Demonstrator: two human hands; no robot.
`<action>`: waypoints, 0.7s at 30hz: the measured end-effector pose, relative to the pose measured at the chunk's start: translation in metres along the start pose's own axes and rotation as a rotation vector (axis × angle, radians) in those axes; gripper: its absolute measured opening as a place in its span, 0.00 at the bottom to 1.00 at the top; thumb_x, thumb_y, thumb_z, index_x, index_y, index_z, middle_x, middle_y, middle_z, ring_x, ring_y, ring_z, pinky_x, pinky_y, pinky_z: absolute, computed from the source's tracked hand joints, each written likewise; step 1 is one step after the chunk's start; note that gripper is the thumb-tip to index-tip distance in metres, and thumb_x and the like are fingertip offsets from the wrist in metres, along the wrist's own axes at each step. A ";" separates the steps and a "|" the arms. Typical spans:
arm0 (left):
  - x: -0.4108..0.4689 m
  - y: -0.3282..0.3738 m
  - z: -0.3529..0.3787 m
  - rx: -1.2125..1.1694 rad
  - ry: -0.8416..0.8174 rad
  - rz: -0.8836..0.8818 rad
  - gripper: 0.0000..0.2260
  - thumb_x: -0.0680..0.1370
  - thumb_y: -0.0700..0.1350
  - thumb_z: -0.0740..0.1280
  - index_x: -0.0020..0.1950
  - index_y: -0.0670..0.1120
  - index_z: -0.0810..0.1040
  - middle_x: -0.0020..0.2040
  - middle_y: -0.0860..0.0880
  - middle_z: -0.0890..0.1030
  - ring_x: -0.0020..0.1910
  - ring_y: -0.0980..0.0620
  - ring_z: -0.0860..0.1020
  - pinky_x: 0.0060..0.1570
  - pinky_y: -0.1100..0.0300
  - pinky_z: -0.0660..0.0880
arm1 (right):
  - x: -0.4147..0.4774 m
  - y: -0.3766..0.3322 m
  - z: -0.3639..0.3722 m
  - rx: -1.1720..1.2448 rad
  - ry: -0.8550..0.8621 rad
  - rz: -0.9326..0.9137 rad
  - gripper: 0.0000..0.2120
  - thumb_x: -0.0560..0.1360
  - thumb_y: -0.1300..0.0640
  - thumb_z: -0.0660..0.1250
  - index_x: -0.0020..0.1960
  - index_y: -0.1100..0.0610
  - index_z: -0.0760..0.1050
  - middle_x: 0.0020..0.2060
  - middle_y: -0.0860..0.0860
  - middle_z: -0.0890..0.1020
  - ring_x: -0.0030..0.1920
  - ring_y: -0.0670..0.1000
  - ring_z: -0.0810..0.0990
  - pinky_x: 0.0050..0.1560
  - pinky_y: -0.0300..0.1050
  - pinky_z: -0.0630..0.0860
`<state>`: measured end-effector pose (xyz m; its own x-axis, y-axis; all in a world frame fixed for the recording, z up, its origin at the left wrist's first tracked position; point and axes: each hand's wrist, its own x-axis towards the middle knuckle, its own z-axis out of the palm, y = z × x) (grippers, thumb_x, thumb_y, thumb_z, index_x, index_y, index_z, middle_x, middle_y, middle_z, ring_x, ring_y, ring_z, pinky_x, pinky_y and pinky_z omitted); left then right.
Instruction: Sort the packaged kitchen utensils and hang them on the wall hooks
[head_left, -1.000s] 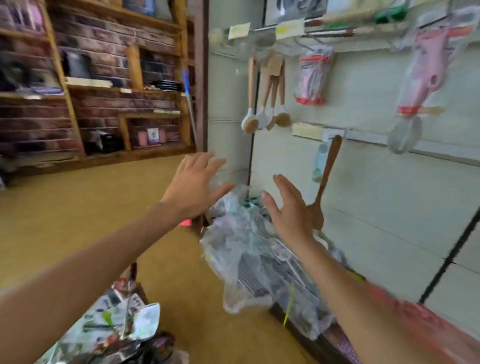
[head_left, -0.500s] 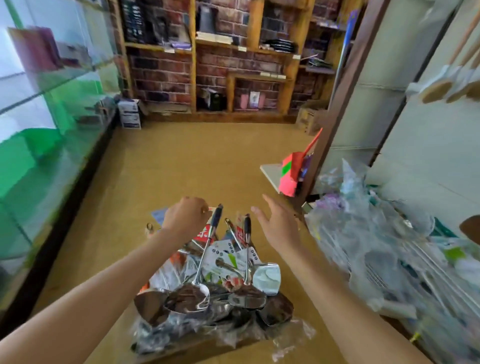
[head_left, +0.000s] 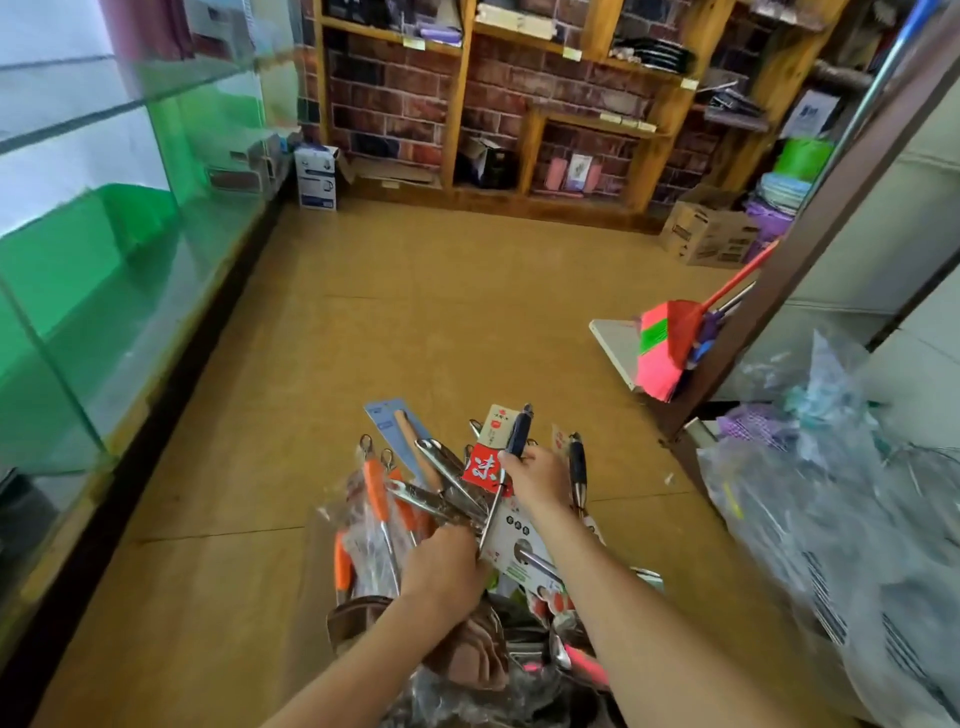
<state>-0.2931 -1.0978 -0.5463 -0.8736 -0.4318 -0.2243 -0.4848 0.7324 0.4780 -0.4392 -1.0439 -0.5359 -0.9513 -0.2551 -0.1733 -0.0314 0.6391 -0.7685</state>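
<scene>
A heap of packaged kitchen utensils (head_left: 415, 499) lies low in front of me: steel handles, orange-handled tools and printed cards in clear plastic. My right hand (head_left: 537, 480) grips a dark-handled utensil (head_left: 518, 431) with a red and white card, lifted a little above the heap. My left hand (head_left: 441, 566) is curled into the heap, holding steel utensil handles (head_left: 441, 486). No wall hooks are in view.
A second heap of utensils in plastic bags (head_left: 831, 493) fills the right. A pink and green broom (head_left: 670, 343) leans on a brown post. A glass counter (head_left: 104, 260) runs along the left; brick-backed wooden shelves (head_left: 519, 104) and a cardboard box (head_left: 706, 234) stand at the back.
My view swung from the hook wall down to the floor heap. Both hands dropped from open in the air into the utensils and took hold of them.
</scene>
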 end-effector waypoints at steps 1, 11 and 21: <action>0.001 -0.002 0.000 -0.022 0.009 0.009 0.10 0.79 0.50 0.63 0.40 0.47 0.73 0.44 0.48 0.81 0.44 0.47 0.81 0.45 0.54 0.77 | 0.004 0.000 0.002 0.015 0.004 0.021 0.10 0.79 0.51 0.67 0.52 0.57 0.81 0.38 0.47 0.83 0.33 0.44 0.80 0.28 0.37 0.74; -0.002 -0.003 -0.015 -0.241 0.050 0.063 0.18 0.78 0.49 0.69 0.32 0.42 0.74 0.27 0.51 0.72 0.26 0.56 0.69 0.28 0.65 0.65 | 0.005 -0.023 -0.019 0.629 -0.015 0.161 0.04 0.78 0.60 0.69 0.45 0.59 0.80 0.39 0.55 0.83 0.40 0.55 0.82 0.43 0.50 0.80; -0.030 0.088 -0.083 -0.917 0.065 0.073 0.09 0.79 0.43 0.68 0.45 0.37 0.82 0.42 0.36 0.84 0.35 0.43 0.82 0.29 0.56 0.79 | -0.054 -0.073 -0.117 0.778 -0.002 -0.106 0.12 0.76 0.60 0.72 0.59 0.60 0.78 0.44 0.53 0.85 0.39 0.50 0.84 0.35 0.44 0.81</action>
<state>-0.3065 -1.0644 -0.4266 -0.8830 -0.4503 -0.1323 -0.1814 0.0673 0.9811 -0.4211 -0.9913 -0.3984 -0.9545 -0.2883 -0.0760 0.1031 -0.0802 -0.9914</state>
